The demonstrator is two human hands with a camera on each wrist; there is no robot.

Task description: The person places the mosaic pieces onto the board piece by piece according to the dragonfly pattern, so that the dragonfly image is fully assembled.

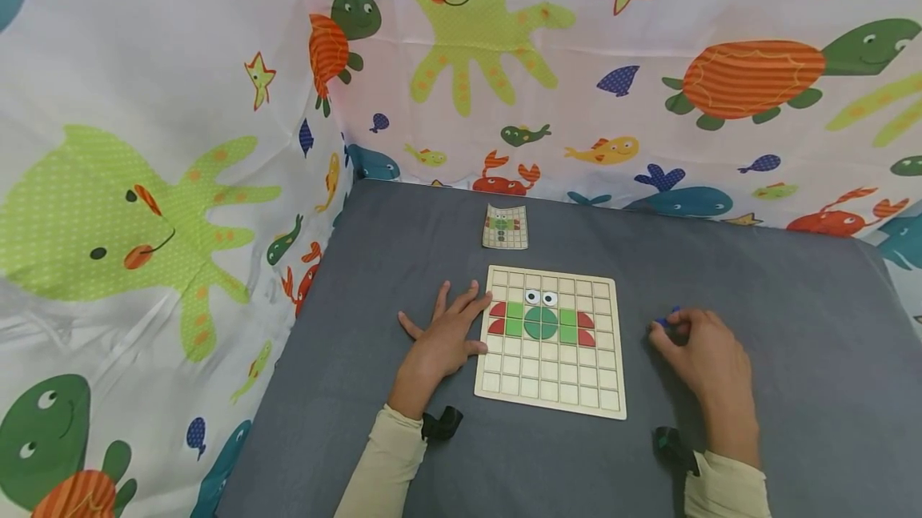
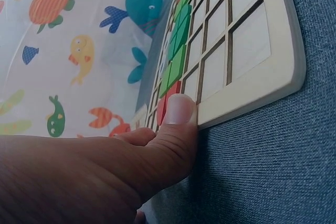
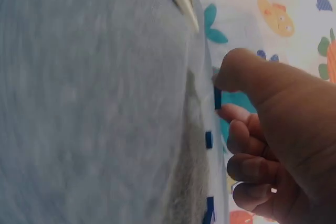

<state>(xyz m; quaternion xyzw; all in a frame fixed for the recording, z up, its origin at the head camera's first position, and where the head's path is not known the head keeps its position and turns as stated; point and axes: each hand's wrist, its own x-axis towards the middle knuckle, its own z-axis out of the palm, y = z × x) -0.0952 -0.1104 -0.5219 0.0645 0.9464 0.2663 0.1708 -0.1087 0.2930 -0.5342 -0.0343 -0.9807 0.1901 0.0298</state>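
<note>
A square wooden grid board (image 1: 549, 378) lies on the grey cloth. In it sit red tiles (image 1: 586, 328), light green tiles (image 1: 567, 326), dark green tiles forming a circle (image 1: 541, 323), and two eye tiles (image 1: 541, 297). My left hand (image 1: 438, 348) rests at the board's left edge with fingers spread, and in the left wrist view its thumb (image 2: 179, 109) touches the rim. To the right of the board, my right hand (image 1: 709, 354) pinches a small blue tile (image 3: 217, 98) between thumb and index finger. More blue pieces (image 3: 209, 140) show beneath that hand.
Behind the board lies a small pattern card (image 1: 505, 228) with a similar coloured figure. A white curtain printed with sea animals (image 1: 576, 114) borders the cloth-covered surface (image 1: 425, 226) at the back and left. Each wrist wears a black camera band (image 1: 442, 423).
</note>
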